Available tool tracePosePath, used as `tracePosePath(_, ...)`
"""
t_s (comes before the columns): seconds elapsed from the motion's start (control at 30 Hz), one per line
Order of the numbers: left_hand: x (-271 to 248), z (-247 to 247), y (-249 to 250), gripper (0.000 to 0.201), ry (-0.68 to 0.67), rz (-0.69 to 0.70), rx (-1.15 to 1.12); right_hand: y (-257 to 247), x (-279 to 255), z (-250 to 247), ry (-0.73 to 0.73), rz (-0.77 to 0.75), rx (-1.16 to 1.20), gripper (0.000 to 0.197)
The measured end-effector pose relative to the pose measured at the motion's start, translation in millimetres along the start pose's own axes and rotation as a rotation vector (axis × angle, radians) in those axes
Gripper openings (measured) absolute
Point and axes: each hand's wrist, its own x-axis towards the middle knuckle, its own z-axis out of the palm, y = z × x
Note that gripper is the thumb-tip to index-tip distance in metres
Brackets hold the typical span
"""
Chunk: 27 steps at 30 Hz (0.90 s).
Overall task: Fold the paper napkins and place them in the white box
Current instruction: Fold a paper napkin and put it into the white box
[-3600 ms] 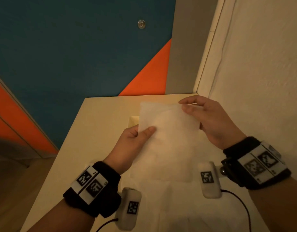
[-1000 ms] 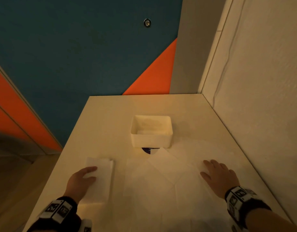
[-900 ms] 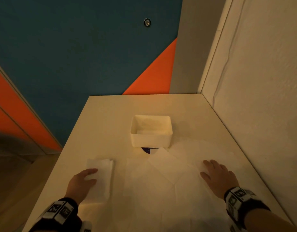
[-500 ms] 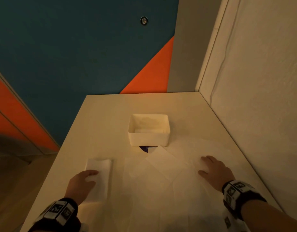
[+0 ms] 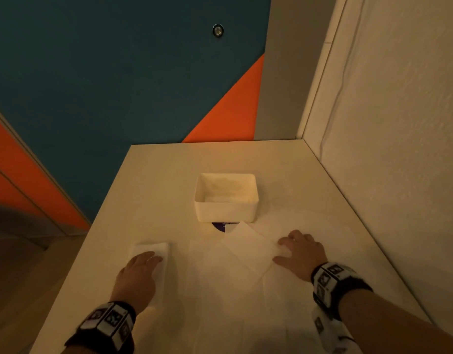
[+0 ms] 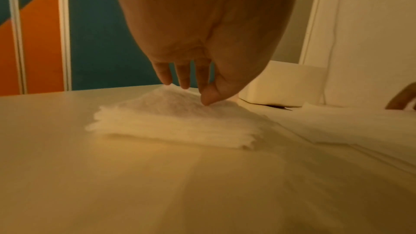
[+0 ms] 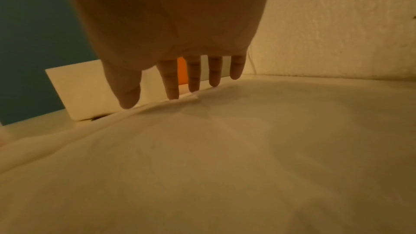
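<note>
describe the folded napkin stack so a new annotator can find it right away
Start at the white box in the middle of the table, then look nearer the camera and toward the table's left edge. The folded napkin stack lies there under the left hand's fingertips. Unlike the loose flat napkins spread beside it, it is a small, thick, layered rectangle.

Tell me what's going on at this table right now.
A person is folding paper napkins for the white box. The left hand rests its fingers on a folded napkin lying on the table. The right hand lies flat on the unfolded napkins spread before the box. Neither hand grips anything.
</note>
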Motion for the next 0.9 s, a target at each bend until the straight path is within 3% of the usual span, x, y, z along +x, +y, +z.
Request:
tracePosePath(0.23,8.5,9.1,10.6,0.051,-0.054,0.078,0.029,-24.2,11.1,0.7,-0.059,0.118,-0.001,0.05)
tracePosePath(0.37,12.5,6.6,15.1,0.052,-0.067,0.055,0.059,-30.1,12.0,3.3,0.032,0.13,0.067,0.034)
tracePosePath(0.57,14.4,1.5,20.1,0.052,-0.103,0.029,0.071,-30.8,9.9,3.1,0.256,0.023,0.155,0.016)
tracePosePath(0.7,10.8,-6.9,36.0,0.055,-0.039,0.038,-0.017,-35.3,6.6,-5.9,0.323,-0.092,0.526,0.006)
tracePosePath(0.83,11.6,-21.2,59.3,0.063,0.018,0.159,-0.3,-46.8,-3.3,-37.2,0.299,-0.293,0.635,0.027)
tracePosePath(0.9,12.4,-32.4,73.6,0.071,0.023,0.199,-0.479,-53.7,-11.7,-57.9,0.251,-0.38,0.695,0.029)
